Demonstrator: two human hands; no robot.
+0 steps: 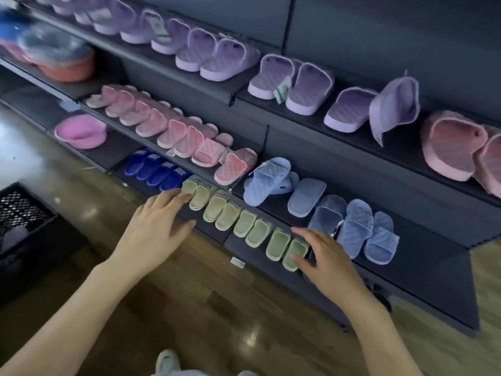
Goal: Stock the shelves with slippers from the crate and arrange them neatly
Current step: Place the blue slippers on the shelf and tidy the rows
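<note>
Eight pale green slippers [244,223], apparently logo-strapped, line the shelf [423,280].

Our left grip [160,221] touches the leftmost of the green slippers [245,226]; our right grip [329,263] touches the rightmost, on the lowest shelf [423,275].

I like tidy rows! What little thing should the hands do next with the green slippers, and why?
Probably slide both hands gently inward to close up the green slippers. The left hand touches the row's left end and the right hand its right end, both with open fingers, and small uneven gaps show between some pairs.
</note>
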